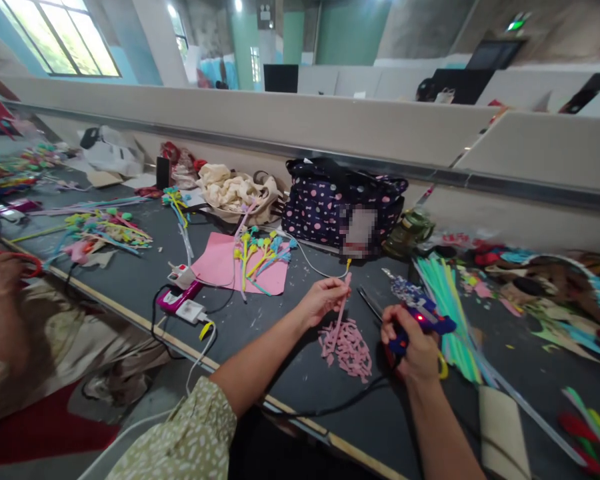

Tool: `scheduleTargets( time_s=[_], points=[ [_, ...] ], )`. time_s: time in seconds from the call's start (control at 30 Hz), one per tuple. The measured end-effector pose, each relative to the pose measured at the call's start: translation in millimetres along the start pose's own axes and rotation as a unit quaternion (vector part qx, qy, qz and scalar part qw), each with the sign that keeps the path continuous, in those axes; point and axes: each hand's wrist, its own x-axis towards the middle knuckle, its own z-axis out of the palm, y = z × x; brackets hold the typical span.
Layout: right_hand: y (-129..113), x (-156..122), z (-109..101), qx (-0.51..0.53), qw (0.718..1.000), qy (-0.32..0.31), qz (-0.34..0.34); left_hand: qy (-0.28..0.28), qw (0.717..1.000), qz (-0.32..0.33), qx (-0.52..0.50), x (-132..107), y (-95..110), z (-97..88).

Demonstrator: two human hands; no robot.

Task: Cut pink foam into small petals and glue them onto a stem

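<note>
My left hand (325, 301) is closed in a pinch on a slim pink strip (341, 313), which slants down toward the table. Below it lies a pile of short pink pieces (355, 357); the strip's lower end overlaps the pile in view. My right hand (413, 343) is wrapped round a blue glue gun (427, 319) with a lit red light. A dark, narrow metal tool (370, 302) lies just left of this hand, its far part hidden behind the fingers. Right of the hand rests a bundle of green and yellow strips (447, 313).
Pink paper (213, 263) bears several small flower stems. A magenta power strip (173, 300) with cables sits near the front edge. Behind stand a dotted bag (315, 207) and a green jar (410, 230). Another person's hand (3, 287) is at left; fabric scraps (545, 300) lie right.
</note>
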Motion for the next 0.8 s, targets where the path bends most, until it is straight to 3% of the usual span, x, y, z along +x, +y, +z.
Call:
scheduleTargets(
  time_s=[0.13, 0.4, 0.63, 0.8],
  points=[
    [7.5, -4.7, 2.9, -0.055, 0.998, 0.032, -0.027, 0.021, 0.999, 0.018, 0.022, -2.3, 3.9, 2.1],
    [8.0, -18.4, 6.2, -0.176, 0.984, 0.010, -0.026, 0.020, 0.998, 0.051, 0.039, -7.2, 8.0, 6.1],
    [10.5, -17.8, 9.2, -0.169, 0.986, 0.009, 0.000, 0.046, 0.992, 0.103, 0.058, -9.0, 11.4, 8.9],
    [13.5, -16.8, 7.9, -0.171, 0.985, 0.000, 0.010, 0.040, 0.994, 0.087, 0.057, -6.1, 9.5, 6.5]
  ],
)
